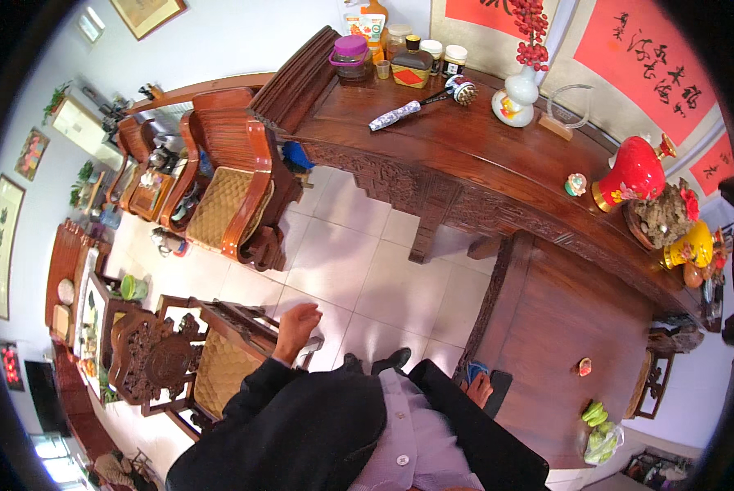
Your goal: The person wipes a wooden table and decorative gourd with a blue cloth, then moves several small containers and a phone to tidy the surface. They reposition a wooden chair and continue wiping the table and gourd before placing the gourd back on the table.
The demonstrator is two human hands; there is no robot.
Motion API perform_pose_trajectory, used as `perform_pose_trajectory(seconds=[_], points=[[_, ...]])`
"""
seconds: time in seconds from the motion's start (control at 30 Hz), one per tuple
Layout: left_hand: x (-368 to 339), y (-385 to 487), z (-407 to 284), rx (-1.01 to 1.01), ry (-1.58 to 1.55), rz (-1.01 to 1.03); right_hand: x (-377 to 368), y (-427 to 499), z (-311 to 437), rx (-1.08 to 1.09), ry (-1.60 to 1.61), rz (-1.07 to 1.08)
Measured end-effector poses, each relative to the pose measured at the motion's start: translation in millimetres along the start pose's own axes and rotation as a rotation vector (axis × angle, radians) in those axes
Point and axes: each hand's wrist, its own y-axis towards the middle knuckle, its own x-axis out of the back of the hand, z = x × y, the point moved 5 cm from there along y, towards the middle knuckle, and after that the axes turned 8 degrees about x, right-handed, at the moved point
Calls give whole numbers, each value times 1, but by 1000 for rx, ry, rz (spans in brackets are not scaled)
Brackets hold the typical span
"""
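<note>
My left hand (296, 331) hangs over the tiled floor beside a carved wooden chair (228, 371). Its fingers are loosely curled and nothing shows in it. At the near edge of a dark wooden table (557, 307), my right hand (480, 390) is closed around a bunched blue cloth (477, 370). A flat black object (499, 393), possibly a phone, is right beside these fingers; whether they touch it I cannot tell. Farther along the table are a small red-and-white item (584, 367), some green fruit (595, 413) and a clear bag of green produce (604, 443).
A long carved sideboard (367, 144) runs along the wall. On it are a handled massage hammer (425, 103), several jars, a white vase (519, 101) and a red vase (634, 169). An armchair (225, 196) stands left across the tiled floor (367, 276).
</note>
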Motion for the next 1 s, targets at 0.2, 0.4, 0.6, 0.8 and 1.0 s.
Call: perform_pose_trajectory(seconds=[0.2,0.4,0.6,0.8,1.0], points=[[27,-32,62,73,-77,60,25,10,22,-46,-31,12],[39,-33,134,54,-129,93,26,15,28,-78,-67,46],[45,-41,188,6,-2,140,31,15,32,38,-47,-120],[80,-59,238,95,152,127,6,-13,23,-231,109,-231],[66,-64,244,118,309,312,16,-23,43,-156,-80,-135]])
